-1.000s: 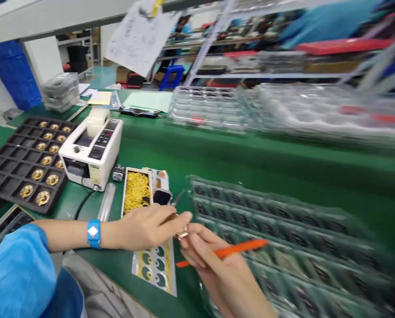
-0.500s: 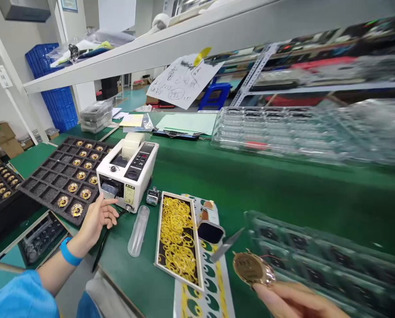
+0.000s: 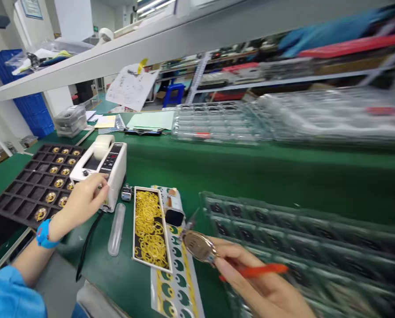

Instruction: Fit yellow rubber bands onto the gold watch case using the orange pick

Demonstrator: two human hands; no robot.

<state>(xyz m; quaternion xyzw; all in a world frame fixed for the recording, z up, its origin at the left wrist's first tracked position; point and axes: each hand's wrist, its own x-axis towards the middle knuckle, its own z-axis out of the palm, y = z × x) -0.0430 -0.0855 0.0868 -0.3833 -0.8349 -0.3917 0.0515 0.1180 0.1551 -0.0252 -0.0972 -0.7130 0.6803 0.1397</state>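
My right hand pinches a round, gold-rimmed metal part by its edge, the flat face turned toward me. A slim orange-red handle lies across the same hand; whether it joins the grey pointed blade beyond the part, I cannot tell. My left hand is at the front of a white tape dispenser, its fingers bent and apart in front of the outlet. No tape shows between them. A blue band circles the left wrist.
A shallow box of yellow rings stands mid-bench on a cut-out sticker sheet. The black foam tray at left holds several gold parts. Clear blister trays lie at right. A white shelf crosses above.
The view has swung right. My left hand has risen across the dispenser's front. My right hand has moved closer to the sticker sheet with the gold part, and the orange-red handle now shows.
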